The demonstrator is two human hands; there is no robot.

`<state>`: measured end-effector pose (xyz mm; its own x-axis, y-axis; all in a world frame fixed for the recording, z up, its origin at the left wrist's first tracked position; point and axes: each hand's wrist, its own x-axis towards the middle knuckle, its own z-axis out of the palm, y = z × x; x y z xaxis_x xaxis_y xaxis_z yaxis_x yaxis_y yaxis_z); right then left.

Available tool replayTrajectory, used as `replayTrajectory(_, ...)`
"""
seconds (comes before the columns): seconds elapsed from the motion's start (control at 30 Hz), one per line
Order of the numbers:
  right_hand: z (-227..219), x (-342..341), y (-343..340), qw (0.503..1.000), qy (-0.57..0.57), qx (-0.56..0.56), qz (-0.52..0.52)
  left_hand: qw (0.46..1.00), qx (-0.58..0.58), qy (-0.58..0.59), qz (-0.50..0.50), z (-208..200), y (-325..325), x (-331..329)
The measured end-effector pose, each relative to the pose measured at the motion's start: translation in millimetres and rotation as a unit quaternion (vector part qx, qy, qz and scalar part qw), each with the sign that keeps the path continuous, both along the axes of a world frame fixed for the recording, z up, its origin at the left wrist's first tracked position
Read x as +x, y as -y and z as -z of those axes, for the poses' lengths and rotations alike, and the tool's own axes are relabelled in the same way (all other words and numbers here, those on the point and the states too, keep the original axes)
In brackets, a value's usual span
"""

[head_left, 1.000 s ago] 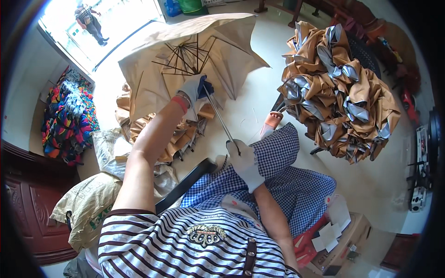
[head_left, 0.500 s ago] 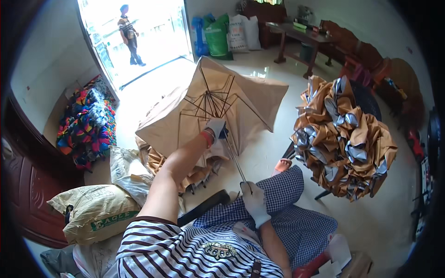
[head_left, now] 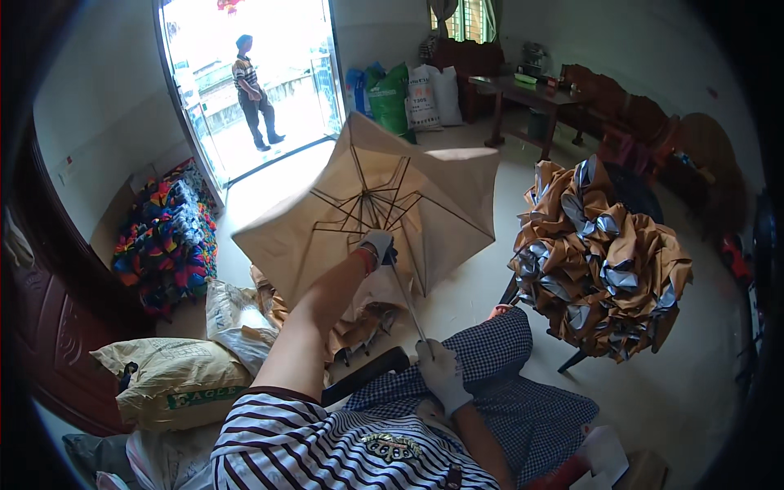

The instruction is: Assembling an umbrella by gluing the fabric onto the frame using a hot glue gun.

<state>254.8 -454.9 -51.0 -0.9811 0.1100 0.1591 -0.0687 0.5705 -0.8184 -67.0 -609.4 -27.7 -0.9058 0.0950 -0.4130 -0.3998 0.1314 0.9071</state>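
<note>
A beige umbrella (head_left: 453, 192) is spread partway in front of me, its inside and dark metal ribs facing me. My left hand (head_left: 377, 245), in a pale glove with dark on the palm side, is closed round the shaft near where the ribs meet. Lower down, my gloved right hand (head_left: 443, 377) grips the bottom end of the thin metal shaft (head_left: 408, 309), above my lap. A blue-and-white checked cloth (head_left: 523, 408) covers my legs. Behind my left forearm, brown folded fabric (head_left: 347, 327) lies below the canopy.
Brown-and-silver bundled fabric (head_left: 604, 261) is piled on a dark-legged support at right. At left are a tan sack (head_left: 175, 384) and a multicoloured heap (head_left: 167, 237). A person (head_left: 255, 94) stands outside the doorway. Full sacks (head_left: 390, 102) and a wooden table (head_left: 531, 91) stand at the back.
The canopy has spread a little wider and its ribs stand further apart. Both hands keep their hold. The whole view has shifted slightly, and the person outside has changed pose.
</note>
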Motion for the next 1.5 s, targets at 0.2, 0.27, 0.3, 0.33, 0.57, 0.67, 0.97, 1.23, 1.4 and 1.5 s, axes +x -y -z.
replayTrajectory(0.2,-1,6,-1,0.992,0.011,0.127,0.014,0.744,-0.547,-0.15,0.353,44,-28,-24)
replayTrajectory(0.27,0,12,9,0.994,0.004,0.109,-0.019,0.78,-0.481,-0.232,0.326,122,38,-63)
replayTrajectory(0.3,-4,13,12,0.993,-0.01,0.109,-0.048,0.794,-0.453,-0.273,0.3,144,76,-80)
replayTrajectory(0.33,1,3,-3,0.998,0.038,-0.032,-0.024,0.788,-0.44,-0.279,0.326,139,37,-74)
replayTrajectory(0.57,54,-32,-21,0.972,0.011,-0.231,0.03,0.688,-0.556,-0.389,0.258,65,-63,64)
replayTrajectory(0.67,103,-67,-29,0.966,-0.177,-0.174,0.073,0.657,-0.54,-0.34,0.401,69,-112,88)
replayTrajectory(0.97,75,-37,-124,0.956,-0.111,-0.258,0.082,0.845,0.005,-0.13,0.518,47,-22,164)
replayTrajectory(1.23,64,-33,-112,0.973,-0.114,-0.195,0.051,0.588,-0.411,-0.588,0.375,66,139,43)
replayTrajectory(1.4,68,-22,-107,0.992,0.028,-0.091,-0.077,0.563,-0.427,-0.631,0.32,171,91,6)
replayTrajectory(1.5,73,-21,-100,0.985,0.06,-0.009,-0.16,0.554,-0.435,-0.661,0.259,191,61,-38)
